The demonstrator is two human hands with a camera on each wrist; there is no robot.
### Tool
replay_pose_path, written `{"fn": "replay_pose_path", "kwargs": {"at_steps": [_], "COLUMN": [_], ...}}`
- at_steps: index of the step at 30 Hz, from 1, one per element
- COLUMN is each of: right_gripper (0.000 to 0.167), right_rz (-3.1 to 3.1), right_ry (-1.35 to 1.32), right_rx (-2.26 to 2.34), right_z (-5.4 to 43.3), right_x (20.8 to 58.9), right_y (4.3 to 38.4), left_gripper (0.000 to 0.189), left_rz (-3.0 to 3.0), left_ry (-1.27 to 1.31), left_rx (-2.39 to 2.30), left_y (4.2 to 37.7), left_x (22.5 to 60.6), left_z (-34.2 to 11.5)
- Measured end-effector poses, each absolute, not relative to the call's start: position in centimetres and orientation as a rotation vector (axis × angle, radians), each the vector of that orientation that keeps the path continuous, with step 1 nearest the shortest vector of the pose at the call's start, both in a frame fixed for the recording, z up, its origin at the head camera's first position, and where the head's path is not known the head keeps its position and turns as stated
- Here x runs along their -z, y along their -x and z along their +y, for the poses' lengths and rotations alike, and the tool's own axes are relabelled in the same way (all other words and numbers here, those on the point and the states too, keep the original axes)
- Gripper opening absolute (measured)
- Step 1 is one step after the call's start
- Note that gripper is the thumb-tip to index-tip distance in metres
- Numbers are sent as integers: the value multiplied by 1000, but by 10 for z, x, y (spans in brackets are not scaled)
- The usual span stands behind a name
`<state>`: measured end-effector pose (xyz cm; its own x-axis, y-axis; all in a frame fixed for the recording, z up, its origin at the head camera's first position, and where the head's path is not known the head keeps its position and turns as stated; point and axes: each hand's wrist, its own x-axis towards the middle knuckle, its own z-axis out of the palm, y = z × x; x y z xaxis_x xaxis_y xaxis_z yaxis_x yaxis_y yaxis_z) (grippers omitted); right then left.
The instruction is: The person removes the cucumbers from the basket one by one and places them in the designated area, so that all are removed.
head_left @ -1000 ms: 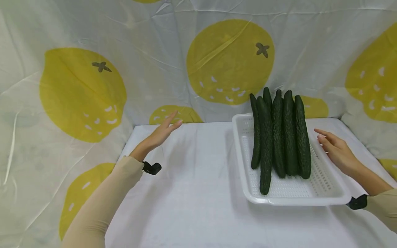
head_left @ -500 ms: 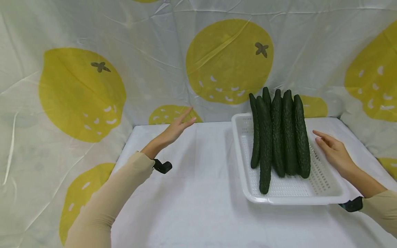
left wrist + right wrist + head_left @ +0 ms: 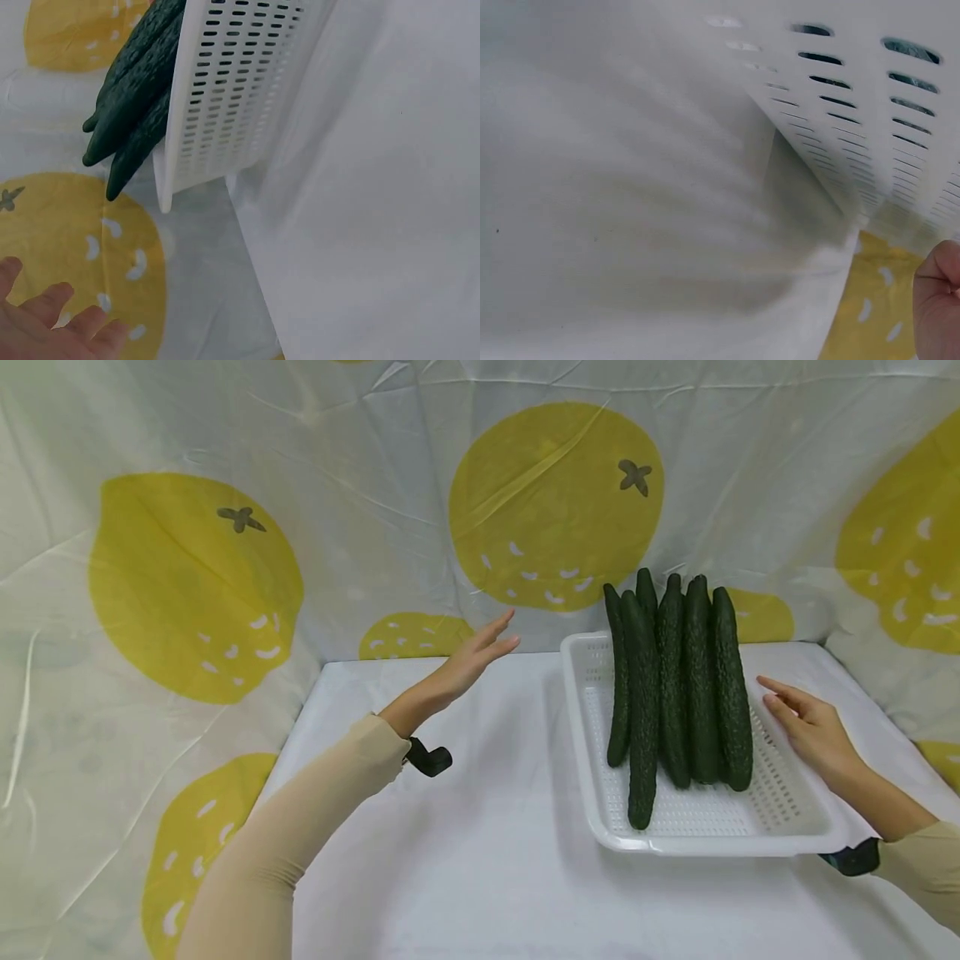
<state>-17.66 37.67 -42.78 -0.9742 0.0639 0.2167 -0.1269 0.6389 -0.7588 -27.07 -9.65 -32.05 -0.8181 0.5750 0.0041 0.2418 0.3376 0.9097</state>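
Several long dark-green cucumbers (image 3: 703, 693) lie side by side in a white plastic basket (image 3: 738, 846) on the right of the table. Their far ends stick out over the basket's back rim. My left hand (image 3: 457, 672) hangs in the air left of the basket, fingers extended and apart from it. In the left wrist view, the left hand's fingertips (image 3: 56, 300) show at the lower left, below the basket's slotted wall. Just beside the basket's right rim is my right hand (image 3: 817, 731), its fingers relaxed and holding nothing. Whether it touches the rim I cannot tell.
A white cloth (image 3: 480, 860) covers the table. Behind and at the sides hangs a pale curtain (image 3: 375, 527) with large yellow lemons printed on it. The right wrist view shows the basket's slotted side wall (image 3: 870, 105) close up.
My left hand has moved to the right, toward the basket, and slightly up in the head view. The right hand, basket and cucumbers stay almost where they were.
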Motion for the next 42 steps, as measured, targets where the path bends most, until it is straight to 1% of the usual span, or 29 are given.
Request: {"fn": "replay_pose_path", "kwargs": {"at_steps": [6, 10, 14, 22, 33, 39, 42], "right_gripper": [51, 51, 51, 50, 52, 54, 54], "right_rz": [-2635, -2634, -2631, -2626, -2642, -2652, -2650], "right_ry": [-36, -23, -9, 4, 45, 69, 74], "right_rx": [-1242, -1257, -1277, -1253, -1263, -1308, -1303], "right_z": [377, 377, 376, 376, 374, 374, 374], "right_x": [429, 430, 429, 430, 428, 427, 427], "right_y": [175, 174, 175, 174, 176, 178, 179], "left_gripper": [66, 63, 62, 62, 62, 63, 63], "left_rz": [2190, 2104, 2024, 1848, 1778, 1847, 1899], "left_ry": [-771, -768, -721, -545, -506, -506, -452], "left_rx": [-1535, -1588, -1631, -1677, -1714, -1746, -1778], "left_y": [268, 266, 265, 271, 270, 270, 268], "left_x": [317, 313, 310, 309, 317, 323, 325], "left_z": [-74, -59, -42, -8, 22, 40, 50]}}
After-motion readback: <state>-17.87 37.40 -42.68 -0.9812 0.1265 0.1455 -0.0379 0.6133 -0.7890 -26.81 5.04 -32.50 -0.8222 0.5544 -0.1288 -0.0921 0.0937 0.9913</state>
